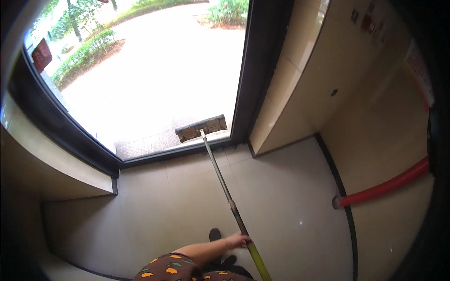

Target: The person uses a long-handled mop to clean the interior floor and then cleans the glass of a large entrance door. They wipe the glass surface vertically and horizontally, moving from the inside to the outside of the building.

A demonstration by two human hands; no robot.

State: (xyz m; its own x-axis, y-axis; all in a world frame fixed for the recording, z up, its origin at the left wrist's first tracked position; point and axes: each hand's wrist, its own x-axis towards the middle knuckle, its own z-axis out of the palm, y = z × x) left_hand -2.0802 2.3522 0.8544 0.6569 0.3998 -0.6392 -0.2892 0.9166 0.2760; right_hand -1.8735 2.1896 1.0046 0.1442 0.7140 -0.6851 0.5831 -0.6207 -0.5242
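My left hand (239,241) is closed around the handle of a flat mop (219,172), where its dark tube meets the yellow-green lower grip. The handle slants away from me to the wide mop head (202,128), which is raised in front of the window glass just above the bottom of the dark frame. A grey pad edges the head's far side. My right hand is out of view; the yellow-green part of the handle runs off the bottom edge.
A dark-framed glass pane (140,161) stands ahead, with paving and shrubs outside. Beige walls flank it. A red pipe (386,184) rises from the tiled floor (182,200) at the right. A red sign (42,56) is at the upper left, and my dark shoes (215,234) are below.
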